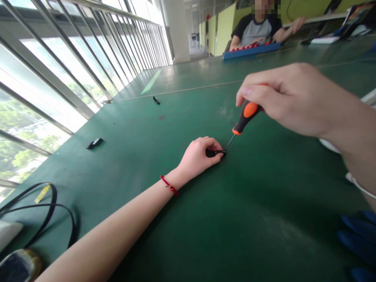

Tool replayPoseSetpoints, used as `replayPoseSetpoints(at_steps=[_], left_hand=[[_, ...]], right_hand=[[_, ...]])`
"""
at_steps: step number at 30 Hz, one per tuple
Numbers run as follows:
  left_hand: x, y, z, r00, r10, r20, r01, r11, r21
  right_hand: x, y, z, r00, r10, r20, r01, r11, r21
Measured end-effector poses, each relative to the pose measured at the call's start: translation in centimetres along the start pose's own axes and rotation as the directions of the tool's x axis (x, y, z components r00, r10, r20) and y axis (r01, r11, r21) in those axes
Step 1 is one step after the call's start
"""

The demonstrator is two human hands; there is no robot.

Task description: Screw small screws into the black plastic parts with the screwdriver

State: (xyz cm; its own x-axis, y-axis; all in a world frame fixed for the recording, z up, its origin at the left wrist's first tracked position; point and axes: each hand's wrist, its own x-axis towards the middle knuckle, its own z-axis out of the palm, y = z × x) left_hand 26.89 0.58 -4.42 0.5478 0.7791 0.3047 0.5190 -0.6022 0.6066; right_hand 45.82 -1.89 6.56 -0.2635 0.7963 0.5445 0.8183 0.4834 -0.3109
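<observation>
My left hand rests on the green table, its thumb and fingers closed round a small black part. A red cord circles that wrist. Higher up and to the right, my right hand grips the handle of a black and orange screwdriver. The screwdriver is tilted, and its shaft points down to the left, with the tip at the right end of the black part. Whether the tip sits in a screw is too small to tell.
Two small black pieces lie left and farther back. A black cable loops at lower left. Dark blue glove-like fingers show at lower right. Across the table sits a person behind a blue tray. Railings border the left.
</observation>
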Motion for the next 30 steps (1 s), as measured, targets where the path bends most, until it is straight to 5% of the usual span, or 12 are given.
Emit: replayPoseSetpoints(at_steps=[30], left_hand=[[-0.05, -0.17, 0.1, 1.0, 0.016, -0.001, -0.016, 1.0, 0.003]], right_hand=[[-0.14, -0.48, -0.47, 0.997, -0.012, 0.077, 0.019, 0.996, -0.087]])
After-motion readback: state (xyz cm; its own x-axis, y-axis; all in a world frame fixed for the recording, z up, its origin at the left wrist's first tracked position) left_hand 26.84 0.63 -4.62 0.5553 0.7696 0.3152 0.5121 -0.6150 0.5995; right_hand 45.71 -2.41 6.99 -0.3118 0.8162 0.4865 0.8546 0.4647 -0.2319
